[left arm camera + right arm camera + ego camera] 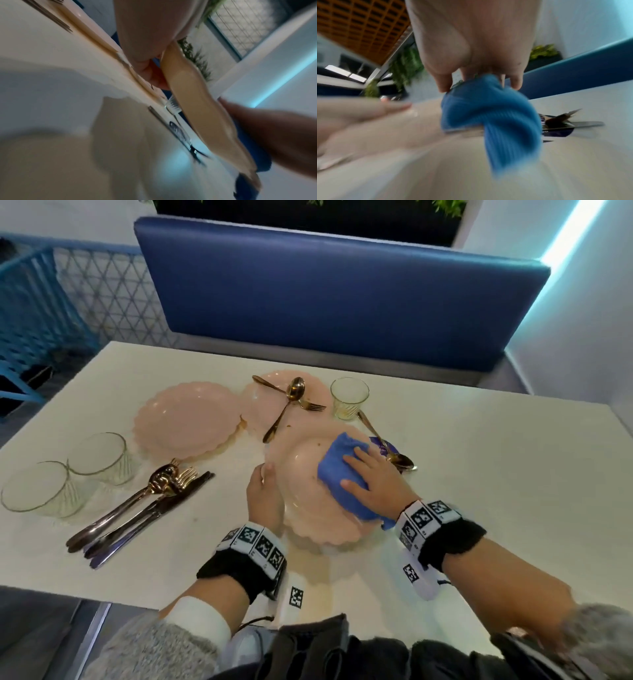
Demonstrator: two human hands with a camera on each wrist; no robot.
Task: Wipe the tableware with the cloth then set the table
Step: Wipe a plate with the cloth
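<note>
A pink scalloped plate [308, 501] is held tilted off the white table near its front. My left hand [263, 491] grips the plate's left rim, thumb on top; its fingers [150, 73] curl under the plate [197, 105]. My right hand [373, 477] presses a bunched blue cloth [342, 474] against the plate's face, fingers wrapped round the cloth [491, 112]. Two more pink plates lie further back: a bare one [188, 424] and one [270, 402] carrying a gold spoon and fork [291, 402].
Two empty glasses [68, 474] and a bundle of gold and silver cutlery [144, 501] lie at the left. A third glass [349, 397] stands at the back, a spoon [387, 445] on a purple wrapper beside it. A blue bench [342, 292] runs behind the table.
</note>
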